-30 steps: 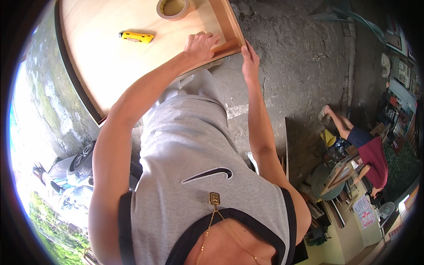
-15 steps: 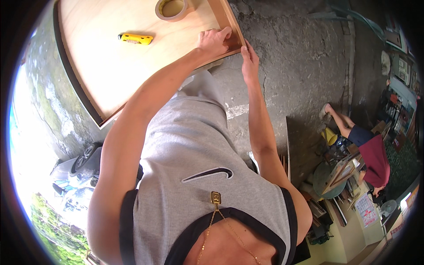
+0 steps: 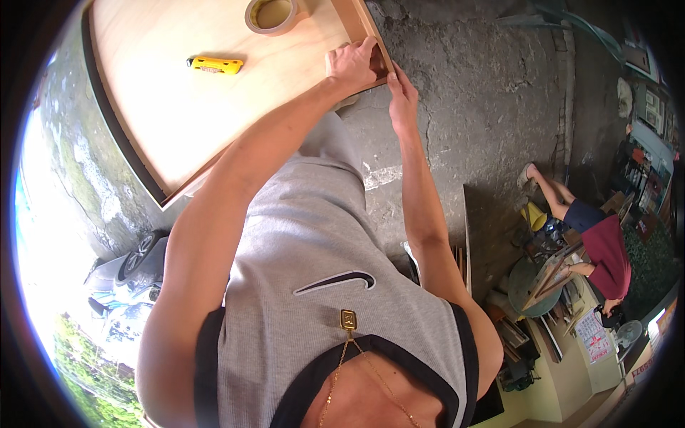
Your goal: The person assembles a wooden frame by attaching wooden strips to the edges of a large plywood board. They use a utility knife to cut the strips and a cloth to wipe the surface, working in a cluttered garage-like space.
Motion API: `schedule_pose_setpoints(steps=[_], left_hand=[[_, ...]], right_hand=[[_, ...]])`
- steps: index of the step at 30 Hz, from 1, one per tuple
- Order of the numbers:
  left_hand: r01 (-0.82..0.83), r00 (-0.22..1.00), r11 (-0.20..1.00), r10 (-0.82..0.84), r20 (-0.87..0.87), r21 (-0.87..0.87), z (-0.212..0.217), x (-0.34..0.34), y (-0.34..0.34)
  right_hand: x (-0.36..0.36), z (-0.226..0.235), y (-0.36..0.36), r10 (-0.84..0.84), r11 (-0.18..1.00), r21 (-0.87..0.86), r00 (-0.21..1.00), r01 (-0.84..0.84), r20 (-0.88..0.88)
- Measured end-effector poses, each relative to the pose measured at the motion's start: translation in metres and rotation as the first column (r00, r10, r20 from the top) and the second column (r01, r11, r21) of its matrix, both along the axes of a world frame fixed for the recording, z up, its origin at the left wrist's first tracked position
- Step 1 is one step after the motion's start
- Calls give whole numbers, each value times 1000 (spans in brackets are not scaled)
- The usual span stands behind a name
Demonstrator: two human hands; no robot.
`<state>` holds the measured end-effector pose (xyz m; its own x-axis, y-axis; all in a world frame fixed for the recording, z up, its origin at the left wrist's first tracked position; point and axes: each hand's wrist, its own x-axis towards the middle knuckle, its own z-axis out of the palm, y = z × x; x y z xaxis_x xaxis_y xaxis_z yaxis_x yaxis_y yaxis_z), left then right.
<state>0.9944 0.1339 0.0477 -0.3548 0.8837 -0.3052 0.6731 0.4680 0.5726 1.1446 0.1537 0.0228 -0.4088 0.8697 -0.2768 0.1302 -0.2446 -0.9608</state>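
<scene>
A large shallow wooden frame with a pale plywood panel (image 3: 171, 107) and dark edges lies at the upper left. My left hand (image 3: 349, 63) is at its near right corner, fingers bent and pressed against the inner side of the rim; its fingertips are partly hidden. From outside, my right hand (image 3: 403, 96) grips the same corner, thumb on the rim and fingers behind it. Along the inner right rim runs a smooth brown strip (image 3: 349, 21), apparently tape. On the panel lie a roll of brown tape (image 3: 271, 16) and a yellow utility knife (image 3: 215, 65).
Rough grey concrete floor (image 3: 492, 100) spreads to the right. Another person in a dark red top (image 3: 606, 253) bends over a wooden frame (image 3: 549, 274) at the far right, near a round green table (image 3: 524, 285). A motorcycle (image 3: 132, 278) stands at the left.
The frame, with the tape roll and knife on it, has shifted slightly left and up in view. My left hand has moved a little right along the corner; my right hand keeps its grip.
</scene>
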Motion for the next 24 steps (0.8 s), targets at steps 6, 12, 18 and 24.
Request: schedule_pose_setpoints(steps=[6, 12, 18, 24], left_hand=[[61, 998, 997, -61, -3, -40, 8, -4, 0], [194, 975, 978, -201, -97, -80, 6, -26, -33], [279, 947, 957, -288, -143, -80, 13, -44, -69], [321, 926, 940, -337, -169, -111, 13, -46, -67]], right_hand=[[-1, 3, 1, 10, 1000, 24, 1000, -10, 5], [-1, 9, 2, 21, 1000, 11, 1000, -21, 0], [1, 6, 2, 41, 999, -34, 999, -42, -21], [-2, 8, -1, 23, 999, -40, 1000, -22, 17]])
